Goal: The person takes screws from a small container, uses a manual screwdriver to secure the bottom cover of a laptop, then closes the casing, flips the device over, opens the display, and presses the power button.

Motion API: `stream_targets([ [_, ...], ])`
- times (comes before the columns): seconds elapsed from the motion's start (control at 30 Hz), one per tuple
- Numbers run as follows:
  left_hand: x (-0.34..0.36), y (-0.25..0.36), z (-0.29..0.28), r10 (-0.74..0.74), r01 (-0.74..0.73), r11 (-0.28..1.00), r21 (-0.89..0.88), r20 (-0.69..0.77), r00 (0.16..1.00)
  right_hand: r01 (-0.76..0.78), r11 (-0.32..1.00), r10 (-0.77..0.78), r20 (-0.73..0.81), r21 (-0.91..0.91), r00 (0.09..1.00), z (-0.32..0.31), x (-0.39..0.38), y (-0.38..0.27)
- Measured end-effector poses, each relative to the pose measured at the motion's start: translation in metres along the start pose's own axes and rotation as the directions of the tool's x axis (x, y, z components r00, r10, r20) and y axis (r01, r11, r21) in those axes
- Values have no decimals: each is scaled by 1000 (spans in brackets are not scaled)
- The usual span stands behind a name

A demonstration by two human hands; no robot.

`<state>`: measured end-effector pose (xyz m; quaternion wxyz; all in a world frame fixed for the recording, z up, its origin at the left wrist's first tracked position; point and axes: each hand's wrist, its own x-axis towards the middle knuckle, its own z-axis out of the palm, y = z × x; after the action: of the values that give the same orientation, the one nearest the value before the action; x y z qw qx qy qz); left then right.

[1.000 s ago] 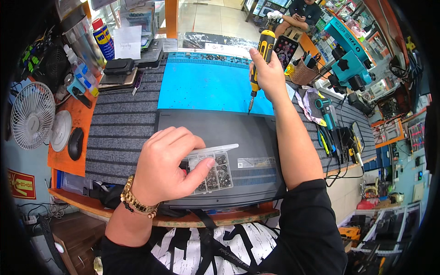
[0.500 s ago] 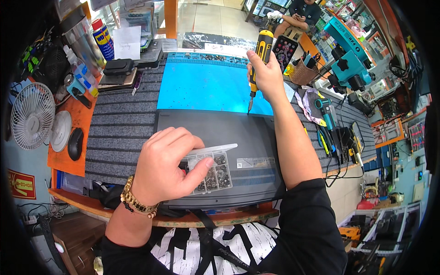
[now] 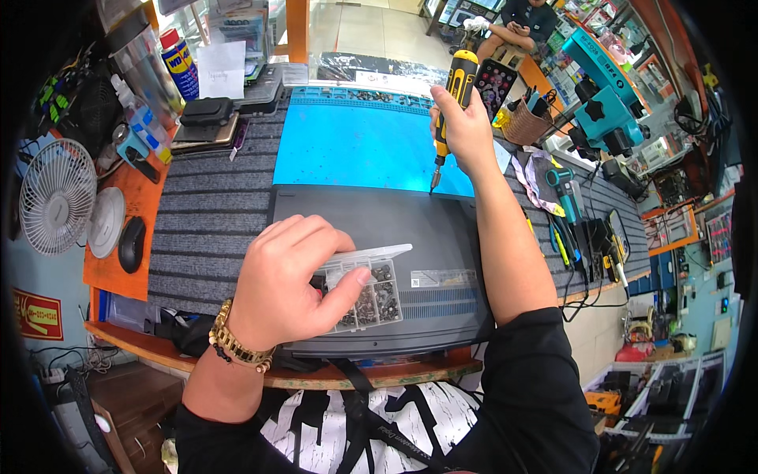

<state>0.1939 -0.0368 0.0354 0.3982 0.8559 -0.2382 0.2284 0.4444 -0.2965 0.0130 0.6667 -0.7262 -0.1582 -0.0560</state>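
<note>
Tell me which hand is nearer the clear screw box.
Left. The left hand reaches into the clear screw box on the grey laptop; the right hand holds a yellow screwdriver beyond it.

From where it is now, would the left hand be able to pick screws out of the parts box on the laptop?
Probably yes. The left hand already rests over the clear compartment box, whose lid stands open, fingertips at the compartments; nothing blocks it. The right hand is away, holding the screwdriver.
</note>
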Motion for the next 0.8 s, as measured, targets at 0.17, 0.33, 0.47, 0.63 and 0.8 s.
stream_targets([
  [0.17,0,0,0,0,0,1000,4,5,1000,-7,1000,7,8,24,1000,0,-1,-1],
  [0.33,0,-1,0,-2,2,1000,4,6,1000,-8,999,7,32,43,999,-1,-1,-1],
  [0.47,0,-1,0,4,-4,1000,5,5,1000,-10,999,8,27,53,1000,-1,-1,0],
  [0.63,0,0,0,-5,5,1000,4,14,1000,-13,998,10,31,66,999,-3,-2,1],
  [0.8,1,0,-3,15,-15,1000,9,42,999,32,997,-33,19,73,999,-10,0,8],
])
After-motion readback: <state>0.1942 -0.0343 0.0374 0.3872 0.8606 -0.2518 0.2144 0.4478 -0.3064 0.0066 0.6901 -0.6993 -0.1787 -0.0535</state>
